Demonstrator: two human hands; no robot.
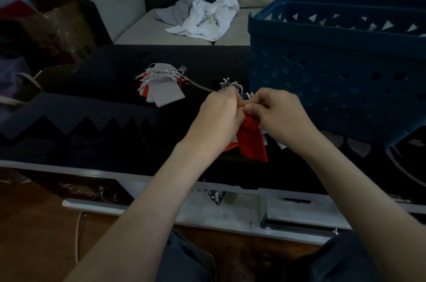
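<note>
The red pouch (252,141) hangs just left of the blue basket (334,88), in front of its near corner and above the dark worktop (103,102). The left hand (219,115) and the right hand (276,115) meet at the pouch's upper end, and each grip is narrow, with fingertips pinched on the gathered mouth. Nearly all of the pouch lies below the grip and hangs free between the wrists. Its long axis runs from the fingertips down toward the person, leaning a little toward the basket side. The mouth points up and away and the flat closed bottom points at the person. Pale edges of other pouches show from behind it, under the right hand. A pile of grey and red pouches (161,88) lies on the worktop well to the left of the basket.
</note>
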